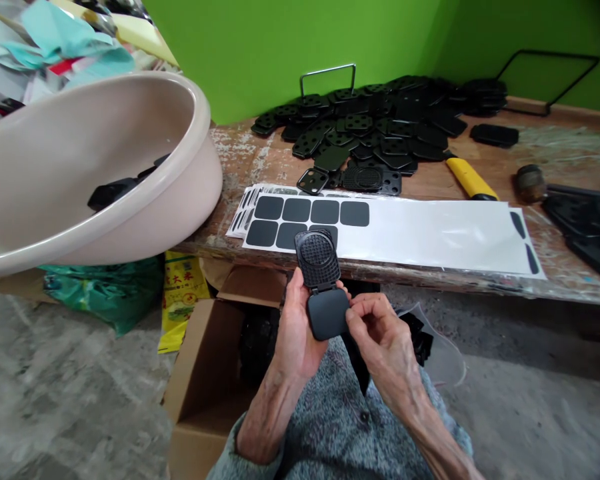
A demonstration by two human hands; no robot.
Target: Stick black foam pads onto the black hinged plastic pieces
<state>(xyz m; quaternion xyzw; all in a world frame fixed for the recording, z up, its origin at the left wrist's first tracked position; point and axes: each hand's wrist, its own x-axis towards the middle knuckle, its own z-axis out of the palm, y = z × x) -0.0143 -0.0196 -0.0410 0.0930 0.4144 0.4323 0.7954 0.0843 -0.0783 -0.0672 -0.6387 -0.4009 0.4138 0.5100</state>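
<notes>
My left hand [300, 327] holds a black hinged plastic piece [318, 257] above my lap, its fingers wrapped round the back. The upper half of this piece is ribbed, with a raised oval. Over its lower half lies a smooth dark rounded-square sticker [327, 315], its right edge pinched between the thumb and fingers of my right hand [383, 330]. How much of the sticker touches the plastic I cannot tell. Just beyond, on the bench, a white sticker sheet [420, 230] carries several matching dark squares on its left part; its right part is bare white.
Black plastic plates [375, 127] are heaped at the back of the wooden bench [240, 150]. A yellow-handled tool [467, 177] lies right of them. At left stands a large beige basin [200, 167] with black pieces inside. Below are a cardboard box [193, 373] and a green bag [115, 300].
</notes>
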